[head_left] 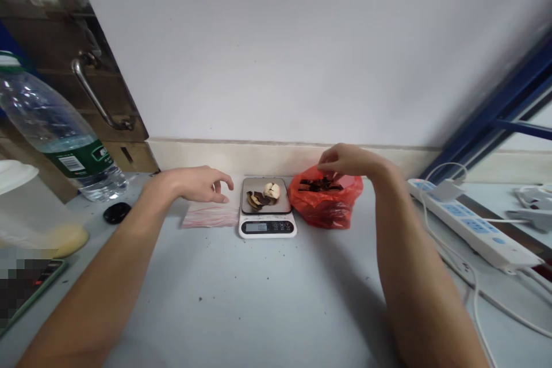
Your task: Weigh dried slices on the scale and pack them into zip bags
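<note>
Near you, dark crumbs (pixel 200 299) dotted the grey desk (pixel 241 333). Beyond them, dark pieces (pixel 254 200) and a pale piece (pixel 271 191) already sat on the scale (pixel 282 217); the clear bags (pixel 209 216) on its left lay flat, seemingly unfilled. Your left hand (pixel 204 185) was open above those bags, fingers loosely curled around nothing. More dark bits (pixel 319 185) lay in the red bag (pixel 325 213) at right, apparently left to sort, your right hand (pixel 345 160) at its mouth; whether it gripped any, I couldn't tell. A power strip (pixel 474 227) lay farther right, a pale wall (pixel 276 57) behind
</note>
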`<act>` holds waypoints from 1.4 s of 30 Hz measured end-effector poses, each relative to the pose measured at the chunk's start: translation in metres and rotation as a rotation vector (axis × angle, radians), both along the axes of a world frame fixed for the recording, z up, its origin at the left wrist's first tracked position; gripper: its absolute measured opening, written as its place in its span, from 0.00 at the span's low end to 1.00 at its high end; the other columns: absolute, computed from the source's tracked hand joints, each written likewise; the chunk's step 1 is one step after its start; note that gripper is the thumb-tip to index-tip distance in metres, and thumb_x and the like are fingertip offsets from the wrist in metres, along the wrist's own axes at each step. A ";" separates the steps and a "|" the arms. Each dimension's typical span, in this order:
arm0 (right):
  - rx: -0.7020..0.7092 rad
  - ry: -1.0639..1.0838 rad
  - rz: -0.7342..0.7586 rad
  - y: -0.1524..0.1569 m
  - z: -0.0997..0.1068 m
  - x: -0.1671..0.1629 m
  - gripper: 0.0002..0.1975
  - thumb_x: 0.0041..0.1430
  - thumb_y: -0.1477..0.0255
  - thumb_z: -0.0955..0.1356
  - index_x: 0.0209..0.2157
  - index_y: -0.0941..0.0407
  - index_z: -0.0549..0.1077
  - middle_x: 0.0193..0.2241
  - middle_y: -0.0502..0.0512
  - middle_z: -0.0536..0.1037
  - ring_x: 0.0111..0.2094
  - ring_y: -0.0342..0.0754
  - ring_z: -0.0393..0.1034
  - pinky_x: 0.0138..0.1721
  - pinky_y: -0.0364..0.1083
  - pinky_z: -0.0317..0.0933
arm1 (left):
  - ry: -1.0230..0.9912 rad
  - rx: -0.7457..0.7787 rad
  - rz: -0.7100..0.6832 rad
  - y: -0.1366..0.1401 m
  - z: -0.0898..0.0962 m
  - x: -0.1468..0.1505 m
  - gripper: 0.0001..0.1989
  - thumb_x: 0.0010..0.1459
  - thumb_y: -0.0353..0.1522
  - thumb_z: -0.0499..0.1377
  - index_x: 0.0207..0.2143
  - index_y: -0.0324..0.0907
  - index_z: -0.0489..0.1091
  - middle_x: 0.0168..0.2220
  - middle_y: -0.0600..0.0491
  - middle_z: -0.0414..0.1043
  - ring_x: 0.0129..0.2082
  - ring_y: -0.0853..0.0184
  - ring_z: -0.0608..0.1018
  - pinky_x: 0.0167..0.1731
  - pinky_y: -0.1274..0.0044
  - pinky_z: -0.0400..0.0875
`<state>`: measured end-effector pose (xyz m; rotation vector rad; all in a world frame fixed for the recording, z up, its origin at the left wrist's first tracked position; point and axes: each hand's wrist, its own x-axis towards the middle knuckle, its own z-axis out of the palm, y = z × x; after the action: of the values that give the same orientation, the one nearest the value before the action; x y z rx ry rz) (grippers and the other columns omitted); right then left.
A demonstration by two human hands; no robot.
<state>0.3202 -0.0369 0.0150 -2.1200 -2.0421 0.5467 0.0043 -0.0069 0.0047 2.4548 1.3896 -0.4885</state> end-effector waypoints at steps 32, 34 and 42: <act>0.315 0.210 0.383 -0.005 -0.004 -0.079 0.09 0.61 0.77 0.67 0.40 0.55 0.79 0.40 0.56 0.82 0.41 0.49 0.76 0.42 0.45 0.68 | 0.030 0.035 0.025 0.002 -0.002 -0.003 0.12 0.51 0.34 0.59 0.39 0.43 0.75 0.43 0.46 0.80 0.40 0.59 0.80 0.35 0.74 0.71; 0.311 0.204 0.395 -0.005 -0.005 -0.081 0.09 0.61 0.77 0.67 0.40 0.55 0.78 0.39 0.56 0.82 0.41 0.49 0.76 0.41 0.45 0.68 | 0.044 0.037 0.032 0.004 -0.005 -0.004 0.13 0.49 0.34 0.61 0.38 0.44 0.76 0.42 0.48 0.80 0.38 0.59 0.80 0.34 0.75 0.70; 0.329 0.239 0.431 -0.005 -0.009 -0.079 0.08 0.63 0.76 0.65 0.41 0.55 0.77 0.38 0.55 0.81 0.37 0.47 0.75 0.35 0.44 0.65 | -0.182 0.250 0.026 0.000 0.005 -0.006 0.05 0.51 0.28 0.54 0.28 0.44 0.69 0.30 0.52 0.77 0.28 0.65 0.76 0.28 0.76 0.66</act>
<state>0.2412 -0.0418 0.0063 -1.3711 -2.2646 0.4478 -0.0013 -0.0070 0.0101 2.5922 1.4813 -0.0850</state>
